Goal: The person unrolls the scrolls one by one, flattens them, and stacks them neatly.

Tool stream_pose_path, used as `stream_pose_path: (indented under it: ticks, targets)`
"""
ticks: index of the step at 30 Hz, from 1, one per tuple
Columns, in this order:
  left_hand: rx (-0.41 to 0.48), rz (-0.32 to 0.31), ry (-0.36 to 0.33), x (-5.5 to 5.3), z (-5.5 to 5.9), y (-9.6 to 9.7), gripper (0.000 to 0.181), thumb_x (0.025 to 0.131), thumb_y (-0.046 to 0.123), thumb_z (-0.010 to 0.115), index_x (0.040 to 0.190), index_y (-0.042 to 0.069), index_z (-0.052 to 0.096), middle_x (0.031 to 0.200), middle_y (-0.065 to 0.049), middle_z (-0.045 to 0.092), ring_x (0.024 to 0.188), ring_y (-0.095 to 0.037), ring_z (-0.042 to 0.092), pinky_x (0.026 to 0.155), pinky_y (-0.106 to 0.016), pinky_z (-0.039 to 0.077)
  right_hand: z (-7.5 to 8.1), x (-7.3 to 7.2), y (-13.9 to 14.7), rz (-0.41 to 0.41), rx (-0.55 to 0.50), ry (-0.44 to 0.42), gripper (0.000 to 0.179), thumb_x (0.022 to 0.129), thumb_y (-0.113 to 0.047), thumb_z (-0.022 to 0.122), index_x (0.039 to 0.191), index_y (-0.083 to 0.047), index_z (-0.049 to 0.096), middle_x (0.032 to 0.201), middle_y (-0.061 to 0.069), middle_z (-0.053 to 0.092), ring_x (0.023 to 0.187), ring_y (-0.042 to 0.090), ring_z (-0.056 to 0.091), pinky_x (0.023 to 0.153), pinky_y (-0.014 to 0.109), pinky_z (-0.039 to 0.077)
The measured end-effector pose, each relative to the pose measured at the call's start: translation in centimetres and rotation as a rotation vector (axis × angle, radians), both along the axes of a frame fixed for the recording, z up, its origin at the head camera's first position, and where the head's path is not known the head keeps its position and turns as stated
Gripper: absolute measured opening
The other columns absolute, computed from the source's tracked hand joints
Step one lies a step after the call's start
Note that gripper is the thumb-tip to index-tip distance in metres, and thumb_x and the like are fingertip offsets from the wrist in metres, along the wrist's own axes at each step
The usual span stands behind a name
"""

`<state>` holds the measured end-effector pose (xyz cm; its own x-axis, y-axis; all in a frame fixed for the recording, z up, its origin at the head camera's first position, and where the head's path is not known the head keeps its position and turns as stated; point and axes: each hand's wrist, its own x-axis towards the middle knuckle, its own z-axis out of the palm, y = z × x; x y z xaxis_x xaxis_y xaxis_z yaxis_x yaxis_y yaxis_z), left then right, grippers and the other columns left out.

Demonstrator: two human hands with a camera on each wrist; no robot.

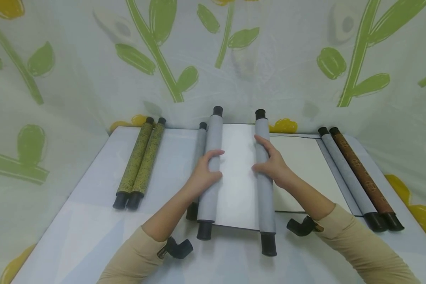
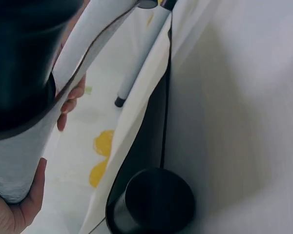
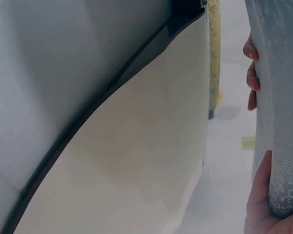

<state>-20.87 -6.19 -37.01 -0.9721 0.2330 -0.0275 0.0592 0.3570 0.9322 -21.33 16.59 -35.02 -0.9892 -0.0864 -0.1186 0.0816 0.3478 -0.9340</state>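
A pale grey patterned scroll is held above the table, a strip of white paper (image 1: 236, 177) stretched between its two rolls. My left hand (image 1: 206, 173) grips the left roll (image 1: 208, 205), thumb and fingers curled about it. Around the right roll (image 1: 266, 201), my right hand (image 1: 274, 165) is curled the same way. Black knobs cap both rolls. Underneath lies another scroll, opened out, with cream paper (image 1: 305, 173) showing to the right. Its left roller (image 1: 200, 138) is partly hidden by the held scroll. In the right wrist view, fingers (image 3: 252, 73) wrap the grey roll (image 3: 289, 112).
Two yellow-green patterned scrolls (image 1: 142, 161) lie side by side at the table's left. On the right, a grey roll (image 1: 351, 177) rests beside a brown patterned scroll (image 1: 363, 177). A plant-printed curtain (image 1: 291, 90) hangs behind the white table (image 1: 88, 221).
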Motion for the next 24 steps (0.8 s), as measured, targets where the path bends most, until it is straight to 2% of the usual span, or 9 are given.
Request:
stream_pose_path:
  ticks: [3, 8, 10, 13, 16, 24]
  targets:
    - [0.008, -0.014, 0.016, 0.0, 0.0, -0.4, 0.057, 0.079, 0.000, 0.051, 0.131, 0.023, 0.054, 0.144, -0.007, 0.040, 0.122, -0.028, 0.037, 0.093, -0.045, 0.034, -0.1, 0.0, 0.5, 0.000, -0.009, -0.005, 0.092, 0.075, 0.010, 0.056, 0.151, -0.027, 0.021, 0.157, 0.014, 0.004, 0.135, 0.038, 0.018, 0.100, 0.063, 0.025]
    - [0.004, 0.003, 0.001, -0.2, -0.2, -1.1, 0.051, 0.082, 0.004, 0.047, 0.129, 0.022, 0.058, 0.144, -0.010, 0.038, 0.117, -0.029, 0.038, 0.086, -0.042, 0.035, -0.2, -0.1, 1.2, -0.011, -0.033, -0.012, 0.084, 0.078, 0.007, 0.049, 0.151, -0.025, 0.023, 0.158, 0.013, 0.000, 0.139, 0.035, 0.011, 0.104, 0.063, 0.019]
    - [0.004, 0.010, -0.006, -0.3, -0.3, -1.2, 0.050, 0.083, 0.005, 0.052, 0.129, 0.022, 0.058, 0.144, -0.012, 0.038, 0.122, -0.029, 0.038, 0.091, -0.045, 0.036, -0.2, -0.1, 1.4, -0.012, -0.024, -0.004, 0.084, 0.079, 0.007, 0.053, 0.151, -0.024, 0.023, 0.158, 0.013, 0.002, 0.140, 0.036, 0.011, 0.104, 0.064, 0.019]
    - [-0.013, 0.018, -0.026, -0.4, -0.6, -1.2, 0.052, 0.081, 0.010, 0.064, 0.130, 0.025, 0.057, 0.144, -0.014, 0.036, 0.130, -0.030, 0.034, 0.101, -0.051, 0.031, -0.2, -0.1, 1.4, -0.019, 0.008, 0.011, 0.087, 0.079, 0.005, 0.062, 0.151, -0.024, 0.023, 0.158, 0.013, 0.005, 0.139, 0.037, 0.014, 0.104, 0.064, 0.021]
    - [-0.042, 0.025, -0.033, -0.4, -0.6, -1.1, 0.058, 0.077, 0.013, 0.073, 0.131, 0.027, 0.056, 0.143, -0.015, 0.035, 0.131, -0.032, 0.034, 0.101, -0.056, 0.031, -0.2, -0.1, 1.4, -0.020, 0.024, 0.022, 0.091, 0.077, 0.005, 0.067, 0.151, -0.023, 0.023, 0.158, 0.013, 0.007, 0.139, 0.038, 0.015, 0.105, 0.064, 0.022]
    - [-0.075, 0.033, -0.036, -0.5, -0.1, -1.2, 0.064, 0.075, 0.001, 0.065, 0.131, 0.028, 0.054, 0.141, -0.014, 0.037, 0.124, -0.032, 0.037, 0.094, -0.056, 0.037, 0.0, 0.0, 1.5, -0.017, 0.035, 0.030, 0.090, 0.077, 0.007, 0.064, 0.151, -0.021, 0.022, 0.157, 0.016, 0.007, 0.138, 0.039, 0.016, 0.105, 0.064, 0.021]
